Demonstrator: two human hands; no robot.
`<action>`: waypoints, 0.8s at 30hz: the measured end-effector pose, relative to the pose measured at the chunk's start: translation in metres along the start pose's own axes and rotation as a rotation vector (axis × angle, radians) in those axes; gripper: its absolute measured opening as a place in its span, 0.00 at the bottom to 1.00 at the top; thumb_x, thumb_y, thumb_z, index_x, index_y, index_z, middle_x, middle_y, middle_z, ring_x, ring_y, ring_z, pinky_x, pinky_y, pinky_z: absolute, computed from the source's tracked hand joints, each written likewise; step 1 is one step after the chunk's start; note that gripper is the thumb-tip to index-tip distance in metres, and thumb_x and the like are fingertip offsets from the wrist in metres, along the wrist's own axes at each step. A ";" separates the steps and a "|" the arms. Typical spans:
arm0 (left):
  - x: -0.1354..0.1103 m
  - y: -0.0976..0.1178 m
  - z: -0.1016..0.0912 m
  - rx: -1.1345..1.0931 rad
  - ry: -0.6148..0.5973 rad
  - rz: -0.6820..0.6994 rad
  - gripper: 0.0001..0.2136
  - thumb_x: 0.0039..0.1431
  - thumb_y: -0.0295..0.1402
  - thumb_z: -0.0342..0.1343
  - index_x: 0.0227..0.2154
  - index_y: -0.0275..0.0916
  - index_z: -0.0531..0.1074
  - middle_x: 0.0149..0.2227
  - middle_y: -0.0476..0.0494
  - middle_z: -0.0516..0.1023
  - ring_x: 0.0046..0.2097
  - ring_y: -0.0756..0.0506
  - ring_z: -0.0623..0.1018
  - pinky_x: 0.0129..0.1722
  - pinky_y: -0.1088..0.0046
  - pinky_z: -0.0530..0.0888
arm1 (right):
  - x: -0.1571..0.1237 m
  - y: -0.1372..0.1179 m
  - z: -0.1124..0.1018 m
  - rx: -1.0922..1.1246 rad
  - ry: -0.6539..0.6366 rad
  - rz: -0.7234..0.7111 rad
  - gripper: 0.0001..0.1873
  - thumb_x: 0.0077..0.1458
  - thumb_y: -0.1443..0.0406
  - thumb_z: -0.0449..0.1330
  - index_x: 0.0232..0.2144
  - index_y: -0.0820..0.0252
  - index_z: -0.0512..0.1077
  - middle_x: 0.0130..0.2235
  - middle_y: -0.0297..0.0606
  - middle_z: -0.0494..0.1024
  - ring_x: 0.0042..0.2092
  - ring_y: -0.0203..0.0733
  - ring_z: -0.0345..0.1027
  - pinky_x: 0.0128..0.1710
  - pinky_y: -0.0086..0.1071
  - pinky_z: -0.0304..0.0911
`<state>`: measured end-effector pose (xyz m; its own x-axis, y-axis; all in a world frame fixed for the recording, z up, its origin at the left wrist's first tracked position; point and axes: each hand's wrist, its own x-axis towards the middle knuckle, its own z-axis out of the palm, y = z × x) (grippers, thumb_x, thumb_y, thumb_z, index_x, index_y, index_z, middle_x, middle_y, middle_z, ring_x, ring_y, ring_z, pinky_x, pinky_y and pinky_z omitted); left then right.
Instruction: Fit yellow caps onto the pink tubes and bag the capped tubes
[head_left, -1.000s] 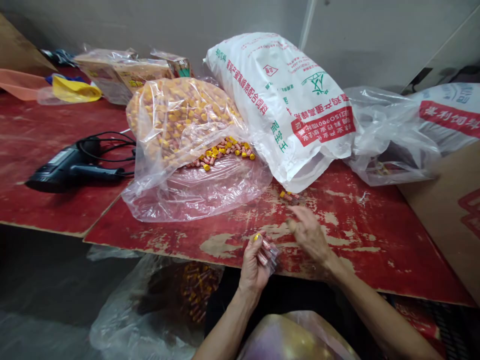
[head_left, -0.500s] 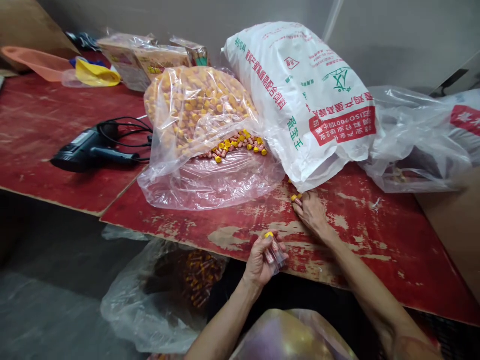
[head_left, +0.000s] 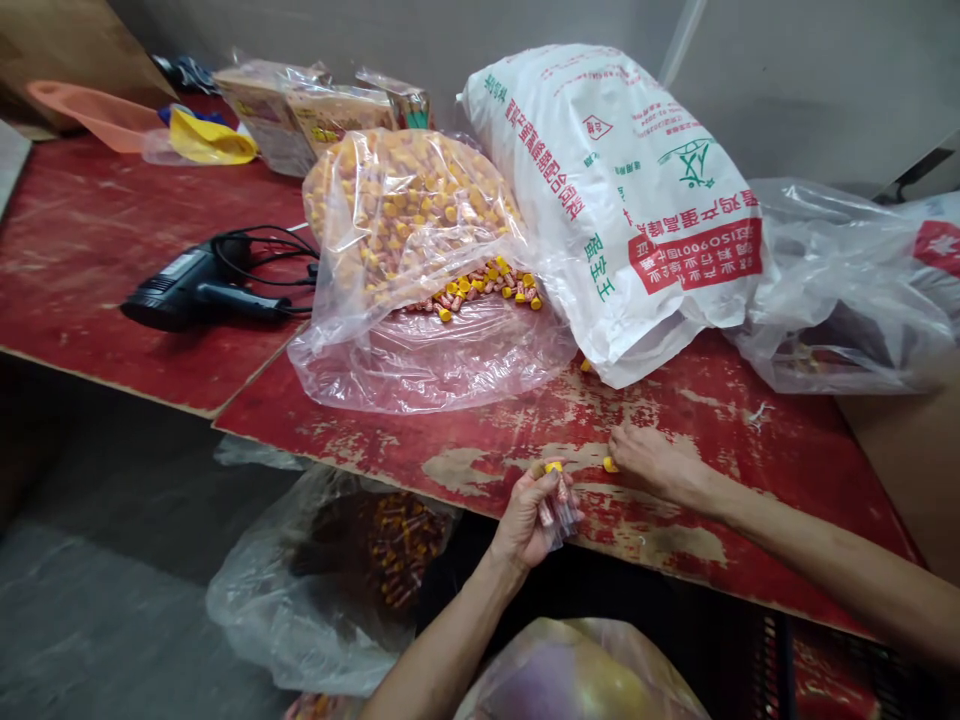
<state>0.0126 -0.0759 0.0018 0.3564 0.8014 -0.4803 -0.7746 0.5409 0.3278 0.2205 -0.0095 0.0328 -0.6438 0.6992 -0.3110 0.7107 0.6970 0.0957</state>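
Red, scuffed worktop (head_left: 75, 225) fills the middle of the frame; right of top centre, a white sack (head_left: 581, 185) shows Chinese lettering (head_left: 705, 214) and "ISO9001" on its red panel (head_left: 694, 258). Lower centre, the left hand (head_left: 523, 515) grips clear-wrapped tubes (head_left: 556, 497); just right, the right hand (head_left: 646, 460) pinches a yellow-capped tube (head_left: 610, 465). From here they look light, stiffish and probably slick; I'd take them round the body.

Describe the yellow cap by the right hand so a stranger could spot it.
Find the big white printed sack on the red table. Nearer the camera is the right hand, with the yellow cap at its fingertips. Unlike the other cap atop the bundle in the left hand, this one shows alone.
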 end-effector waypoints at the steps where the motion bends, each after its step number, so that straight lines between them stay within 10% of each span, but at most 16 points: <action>1: 0.000 0.000 -0.001 -0.005 -0.004 0.003 0.16 0.45 0.30 0.65 0.38 0.36 0.70 0.28 0.48 0.74 0.26 0.49 0.76 0.24 0.71 0.76 | 0.003 0.003 0.000 0.053 0.013 0.004 0.15 0.52 0.75 0.49 0.41 0.63 0.69 0.42 0.49 0.70 0.41 0.47 0.64 0.39 0.37 0.58; 10: -0.004 0.002 -0.004 -0.020 -0.040 0.013 0.15 0.44 0.30 0.65 0.36 0.35 0.71 0.26 0.48 0.73 0.25 0.49 0.75 0.24 0.71 0.76 | 0.070 0.018 0.010 0.097 0.494 0.333 0.19 0.61 0.67 0.45 0.51 0.70 0.64 0.45 0.52 0.72 0.45 0.49 0.63 0.47 0.39 0.55; 16: -0.004 0.002 -0.007 -0.041 -0.039 0.016 0.15 0.46 0.33 0.64 0.37 0.35 0.70 0.28 0.46 0.74 0.26 0.49 0.76 0.25 0.71 0.77 | 0.095 0.044 -0.003 -0.011 0.259 0.539 0.22 0.58 0.69 0.47 0.54 0.69 0.63 0.49 0.54 0.72 0.47 0.52 0.63 0.44 0.36 0.55; 24: 0.001 0.004 -0.003 -0.053 -0.065 0.003 0.18 0.41 0.27 0.66 0.37 0.36 0.69 0.28 0.48 0.74 0.28 0.48 0.77 0.28 0.70 0.77 | 0.039 0.012 -0.042 -0.216 0.004 0.118 0.16 0.57 0.72 0.46 0.44 0.63 0.69 0.40 0.49 0.72 0.41 0.50 0.63 0.39 0.38 0.52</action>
<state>0.0085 -0.0739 -0.0003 0.3859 0.8186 -0.4253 -0.8015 0.5258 0.2848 0.1920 0.0328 0.0611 -0.5609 0.7784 -0.2820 0.7045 0.6277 0.3311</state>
